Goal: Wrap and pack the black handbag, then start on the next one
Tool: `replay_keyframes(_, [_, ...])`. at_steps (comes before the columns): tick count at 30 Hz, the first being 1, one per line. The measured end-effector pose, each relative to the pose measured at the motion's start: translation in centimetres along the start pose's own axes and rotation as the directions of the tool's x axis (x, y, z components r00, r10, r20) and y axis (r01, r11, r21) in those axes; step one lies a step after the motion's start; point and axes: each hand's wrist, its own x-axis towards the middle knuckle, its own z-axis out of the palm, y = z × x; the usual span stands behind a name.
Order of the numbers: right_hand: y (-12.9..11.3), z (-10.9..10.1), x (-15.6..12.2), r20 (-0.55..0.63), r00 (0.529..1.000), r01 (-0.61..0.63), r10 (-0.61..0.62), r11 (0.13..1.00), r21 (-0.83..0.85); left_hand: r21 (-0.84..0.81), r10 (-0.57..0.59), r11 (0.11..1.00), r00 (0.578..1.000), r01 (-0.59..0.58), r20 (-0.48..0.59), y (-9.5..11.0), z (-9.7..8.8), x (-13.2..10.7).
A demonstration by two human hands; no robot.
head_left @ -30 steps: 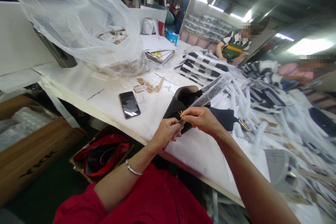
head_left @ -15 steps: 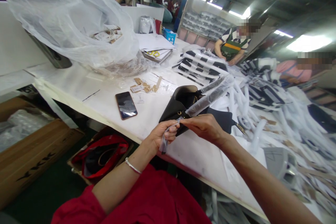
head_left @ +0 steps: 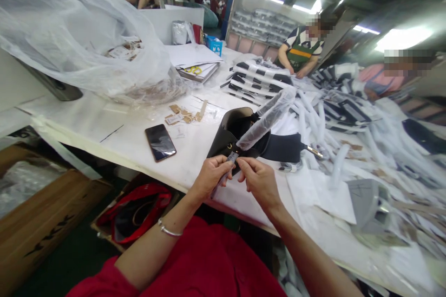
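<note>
A black handbag (head_left: 218, 137) lies on the table edge in front of me, its top gaping. Its flap (head_left: 284, 147) spreads to the right, and clear plastic wraps the handle (head_left: 263, 123). My left hand (head_left: 215, 174) is closed around a narrow strap (head_left: 220, 184) in plastic film, at the near side of the bag. Close beside it, my right hand (head_left: 257, 177) is closed in a pinch, fingertips by the strap's upper part. Whatever lies between those fingertips is too small to make out.
A phone (head_left: 160, 142) and brown paper tags (head_left: 184, 113) lie left of the bag. Behind are a big plastic sack (head_left: 87, 32) and stacked striped bags (head_left: 259, 81). A tape dispenser (head_left: 369, 202) stands right. Co-workers (head_left: 303, 51) are across the table; cartons (head_left: 52, 213) stand lower left.
My right hand has come down and turned, its fingers now bent in a pinch beside the left hand. My left hand still grips the strap. The view has shifted slightly.
</note>
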Motion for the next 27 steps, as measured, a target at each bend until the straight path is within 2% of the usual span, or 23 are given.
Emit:
replay_keyframes(4, [0.4, 1.0, 1.1, 0.029, 0.991, -0.131, 0.128, 0.963, 0.236, 0.03, 0.022, 0.999, 1.0, -0.022, -0.002, -0.2, 0.2, -0.3])
replay_keyframes(9, [1.1, 1.5, 1.5, 0.106, 0.975, -0.222, 0.195, 0.834, 0.504, 0.07, 0.058, 0.996, 0.998, -0.058, 0.007, -0.3, 0.4, -0.2])
replay_keyframes(11, [1.0, 1.8, 1.7, 0.165, 0.962, -0.272, 0.217, 0.786, 0.555, 0.123, 0.079, 0.989, 0.997, -0.078, -0.004, -0.1, 0.5, -0.1])
replay_keyframes(13, [0.7, 2.3, 1.8, 0.194, 0.955, -0.294, 0.223, 0.777, 0.556, 0.177, 0.1, 0.979, 0.995, -0.096, -0.011, -0.1, 0.5, -0.1])
replay_keyframes(17, [0.2, 3.3, 2.2, 0.177, 0.957, -0.29, 0.23, 0.769, 0.57, 0.362, 0.165, 0.924, 0.983, -0.127, -0.075, -0.3, 0.4, -0.4])
replay_keyframes(21, [0.3, 3.8, 2.7, 0.202, 0.944, -0.33, 0.262, 0.695, 0.639, 0.635, 0.23, 0.761, 0.97, -0.132, -0.074, -2.1, -0.5, -1.3])
replay_keyframes(24, [0.5, 3.7, 3.0, 0.232, 0.933, -0.358, 0.274, 0.666, 0.654, 0.835, 0.275, 0.53, 0.961, -0.148, -0.004, -4.6, -1.8, -2.4])
replay_keyframes(27, [0.9, 3.2, 3.2, 0.241, 0.939, -0.342, 0.244, 0.717, 0.608, 0.933, 0.283, 0.302, 0.953, -0.195, 0.107, -7.0, -3.5, -3.7])
